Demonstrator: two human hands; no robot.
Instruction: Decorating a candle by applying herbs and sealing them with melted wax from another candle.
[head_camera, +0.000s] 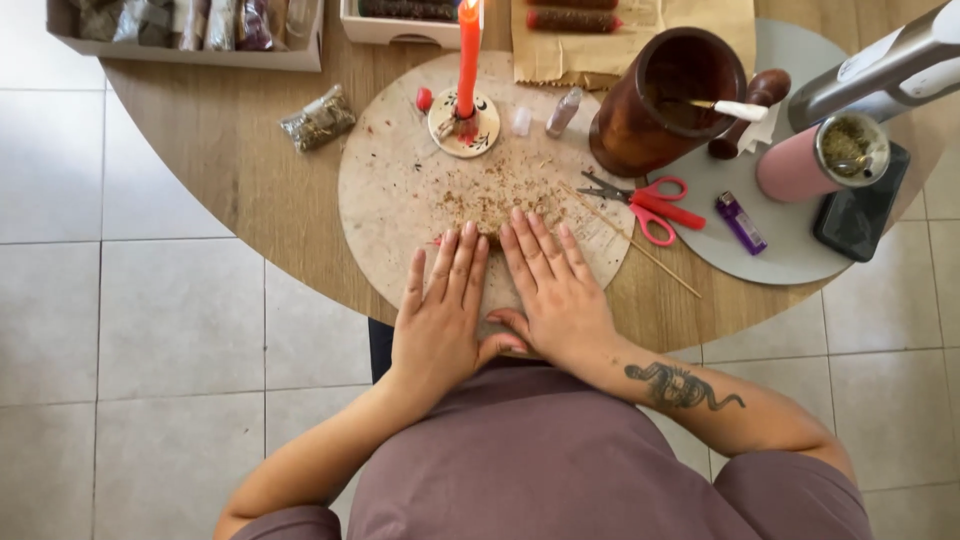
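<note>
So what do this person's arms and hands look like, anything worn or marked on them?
Both hands are bare: no gloves, rings or watch show on the left hand or the right hand. The right forearm carries a dark snake-like tattoo. Short mauve sleeves match the top, leaving the forearms uncovered.

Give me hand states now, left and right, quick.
Left hand: open, flat, palm down on the round board, holding nothing visible.
Right hand: open, flat, palm down beside it, fingertips at the scattered herb crumbs.
</note>
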